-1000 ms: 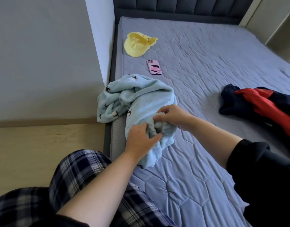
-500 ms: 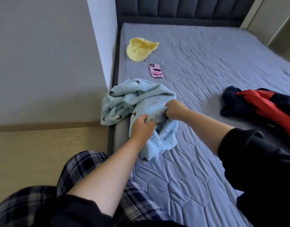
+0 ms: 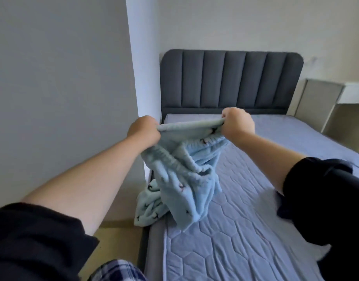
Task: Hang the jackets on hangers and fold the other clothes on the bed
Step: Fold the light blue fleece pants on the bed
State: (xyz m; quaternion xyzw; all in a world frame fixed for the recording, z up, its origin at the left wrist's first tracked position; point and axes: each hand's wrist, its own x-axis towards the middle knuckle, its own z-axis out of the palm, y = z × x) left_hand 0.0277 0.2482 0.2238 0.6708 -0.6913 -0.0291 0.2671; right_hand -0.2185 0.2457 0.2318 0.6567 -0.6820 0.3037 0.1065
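quilted bed point(image 3: 245, 230), grey headboard point(image 3: 231, 82), white walls point(image 3: 59, 78)

Number of views: one, from a camera on the person's head.
Where it looks from: above the near left corner of the bed point(image 3: 245, 220), close to its side edge.
Which way it faces: forward and a bit down, along the bed to the headboard point(image 3: 231, 80) at the far end.
How wide: very wide; the wall point(image 3: 59, 88) on the left and the shelf point(image 3: 324, 102) on the right both fit in.
Closest to the camera: the black sleeves point(image 3: 32, 240) in the bottom corners.
Middle of the picture: the left hand point(image 3: 143, 131) and right hand point(image 3: 238, 123), at arm's length, holding up the blue cloth point(image 3: 182, 171).
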